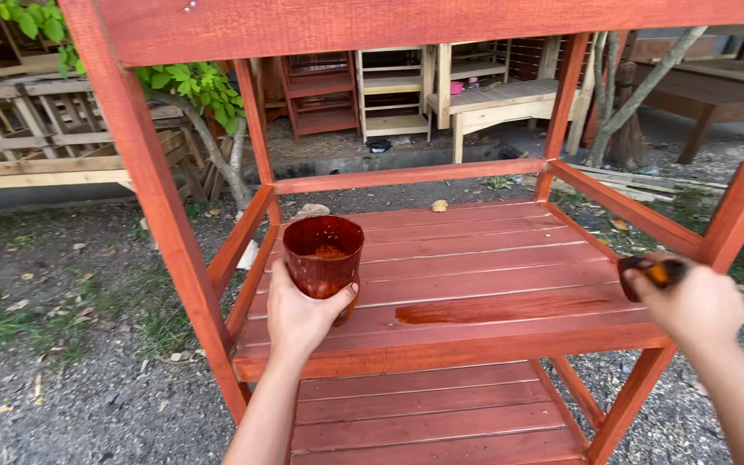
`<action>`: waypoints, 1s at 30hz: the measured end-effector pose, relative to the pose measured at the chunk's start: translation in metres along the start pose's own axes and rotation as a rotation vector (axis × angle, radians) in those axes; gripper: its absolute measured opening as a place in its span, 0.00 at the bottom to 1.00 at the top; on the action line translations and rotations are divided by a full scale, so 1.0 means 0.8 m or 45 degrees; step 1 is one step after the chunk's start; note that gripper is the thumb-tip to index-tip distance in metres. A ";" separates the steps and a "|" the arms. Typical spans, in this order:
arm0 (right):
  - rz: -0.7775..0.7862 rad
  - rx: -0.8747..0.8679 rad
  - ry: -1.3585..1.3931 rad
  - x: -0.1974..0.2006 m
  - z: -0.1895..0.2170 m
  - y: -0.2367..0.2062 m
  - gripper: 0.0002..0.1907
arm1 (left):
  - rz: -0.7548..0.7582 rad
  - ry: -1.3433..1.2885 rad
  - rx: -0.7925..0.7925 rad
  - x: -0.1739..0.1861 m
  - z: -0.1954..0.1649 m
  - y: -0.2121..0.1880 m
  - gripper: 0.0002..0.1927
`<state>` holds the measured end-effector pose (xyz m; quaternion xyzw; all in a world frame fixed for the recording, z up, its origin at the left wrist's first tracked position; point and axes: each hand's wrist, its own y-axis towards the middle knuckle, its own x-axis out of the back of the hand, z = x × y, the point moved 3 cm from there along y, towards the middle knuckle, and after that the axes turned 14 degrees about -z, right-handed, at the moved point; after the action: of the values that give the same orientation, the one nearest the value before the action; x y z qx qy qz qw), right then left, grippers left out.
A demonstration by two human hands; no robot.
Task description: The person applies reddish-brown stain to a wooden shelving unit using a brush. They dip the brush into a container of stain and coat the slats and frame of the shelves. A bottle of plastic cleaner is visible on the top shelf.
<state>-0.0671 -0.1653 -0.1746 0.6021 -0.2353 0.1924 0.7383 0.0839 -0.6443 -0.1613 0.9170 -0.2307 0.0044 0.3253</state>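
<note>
packages: none seen | labels: none seen | signs: none seen | screens: none seen | note: far items on the pale shelves are too small to tell

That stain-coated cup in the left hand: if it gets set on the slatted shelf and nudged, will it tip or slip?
The red-stained plastic cup looks taller than wide and narrower at the base, so it probably tips easily. Its walls are smeared with wet-looking stain, so likely slippery in the left hand. It looks only partly filled, so probably light and easily shoved along the red-brown slatted wooden shelf.
</note>
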 end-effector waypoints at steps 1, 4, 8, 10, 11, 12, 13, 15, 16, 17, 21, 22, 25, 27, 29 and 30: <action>0.160 -0.008 -0.053 0.006 0.018 -0.007 0.30 | 0.004 0.025 0.009 0.000 -0.003 0.000 0.45; 0.316 0.205 0.187 0.030 0.125 -0.083 0.23 | 0.051 0.065 -0.010 -0.002 -0.011 -0.006 0.45; 0.414 0.354 1.001 0.066 0.246 -0.166 0.18 | 0.059 0.070 -0.046 -0.003 -0.018 -0.007 0.44; 0.513 0.326 1.157 0.073 0.251 -0.169 0.17 | 0.049 0.073 -0.074 -0.002 -0.020 -0.010 0.45; 0.419 0.386 1.199 0.079 0.234 -0.156 0.16 | 0.046 0.074 -0.089 -0.001 -0.021 -0.011 0.45; 0.325 0.447 1.237 0.083 0.212 -0.144 0.16 | 0.069 0.077 -0.061 -0.001 -0.021 -0.013 0.44; 0.328 0.384 1.040 0.078 0.181 -0.128 0.17 | 0.091 0.080 -0.034 -0.001 -0.021 -0.016 0.44; 0.452 0.175 0.989 0.066 0.098 -0.087 0.16 | 0.138 0.090 -0.004 0.001 -0.020 -0.023 0.43; 0.450 -0.014 0.705 0.057 0.056 -0.071 0.18 | 0.153 0.088 0.000 0.002 -0.021 -0.027 0.43; 0.356 -0.027 0.511 0.055 0.019 -0.056 0.17 | 0.167 0.086 0.005 0.002 -0.022 -0.030 0.43; 0.161 0.040 0.239 0.041 0.011 -0.069 0.17 | 0.196 0.022 -0.003 -0.001 -0.031 -0.040 0.45; 0.237 -0.004 0.352 0.036 0.040 -0.085 0.17 | 0.205 0.027 -0.005 -0.005 -0.035 -0.042 0.45; 0.318 0.227 1.010 0.049 0.152 -0.137 0.17 | 0.225 0.019 -0.023 -0.017 -0.050 -0.046 0.47; 0.558 0.126 1.219 0.049 0.190 -0.149 0.16 | 0.217 0.007 -0.031 -0.022 -0.057 -0.047 0.47; 0.540 0.153 0.983 0.045 0.172 -0.127 0.17 | 0.192 0.009 -0.029 -0.022 -0.060 -0.045 0.46; 0.530 0.168 0.865 0.039 0.149 -0.109 0.18 | 0.193 0.012 -0.024 -0.021 -0.061 -0.044 0.46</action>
<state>-0.0060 -0.2996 -0.2068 0.4898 -0.0820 0.5404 0.6792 0.0909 -0.5842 -0.1467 0.8938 -0.2978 0.0312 0.3339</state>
